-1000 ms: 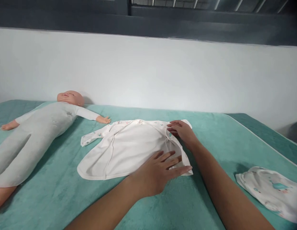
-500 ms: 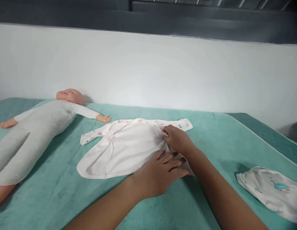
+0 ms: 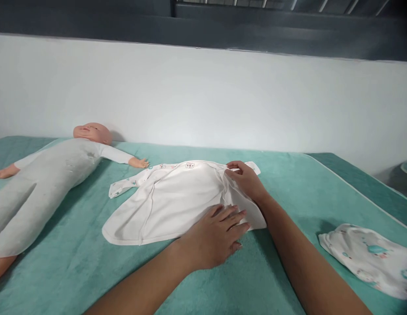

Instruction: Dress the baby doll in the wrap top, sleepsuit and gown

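A white baby shirt (image 3: 186,197) lies spread on the green bedding with its plain inside facing up. Small printed figures show on its sleeves, and a label sits at the neck. My left hand (image 3: 216,236) rests flat over the lower right part of the shirt, fingers stretched out. Up by the right shoulder, my right hand (image 3: 244,179) has its thumb and fingers closed at the edge of the right front panel. That hand covers most of the right sleeve; only the cuff (image 3: 254,167) shows beyond it.
On the left lies a baby doll (image 3: 65,162) in a pale grey cloth body, its head near the white wall (image 3: 190,96). A folded white printed cloth (image 3: 370,258) is at the right. Green bedding (image 3: 288,188) covers the surface.
My right hand has moved slightly up along the shirt's edge toward the shoulder, and the right front panel now lies further outward. My left hand has shifted a little left, still flat.
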A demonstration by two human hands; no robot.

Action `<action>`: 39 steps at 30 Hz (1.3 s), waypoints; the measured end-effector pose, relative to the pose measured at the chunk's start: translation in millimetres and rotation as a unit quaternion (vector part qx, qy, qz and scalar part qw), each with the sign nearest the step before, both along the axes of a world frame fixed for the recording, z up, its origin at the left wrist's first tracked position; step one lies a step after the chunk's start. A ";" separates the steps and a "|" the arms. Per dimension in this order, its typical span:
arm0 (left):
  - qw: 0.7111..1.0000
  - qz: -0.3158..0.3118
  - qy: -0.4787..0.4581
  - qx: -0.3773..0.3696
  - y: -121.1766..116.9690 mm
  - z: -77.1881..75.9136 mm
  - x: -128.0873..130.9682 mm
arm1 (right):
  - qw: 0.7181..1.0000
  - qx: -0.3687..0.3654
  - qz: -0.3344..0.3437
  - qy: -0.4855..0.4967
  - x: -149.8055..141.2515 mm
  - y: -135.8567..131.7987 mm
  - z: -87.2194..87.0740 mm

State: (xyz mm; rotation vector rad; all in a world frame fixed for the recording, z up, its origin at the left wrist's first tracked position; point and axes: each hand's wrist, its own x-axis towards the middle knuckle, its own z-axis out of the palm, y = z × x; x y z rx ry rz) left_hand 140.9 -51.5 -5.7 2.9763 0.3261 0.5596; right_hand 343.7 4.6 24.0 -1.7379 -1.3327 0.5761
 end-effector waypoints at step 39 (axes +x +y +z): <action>0.999 -0.038 0.011 -0.022 -3.5 1.9 -2.7 | 0.980 0.033 -0.098 -0.169 23.6 13.3 -18.9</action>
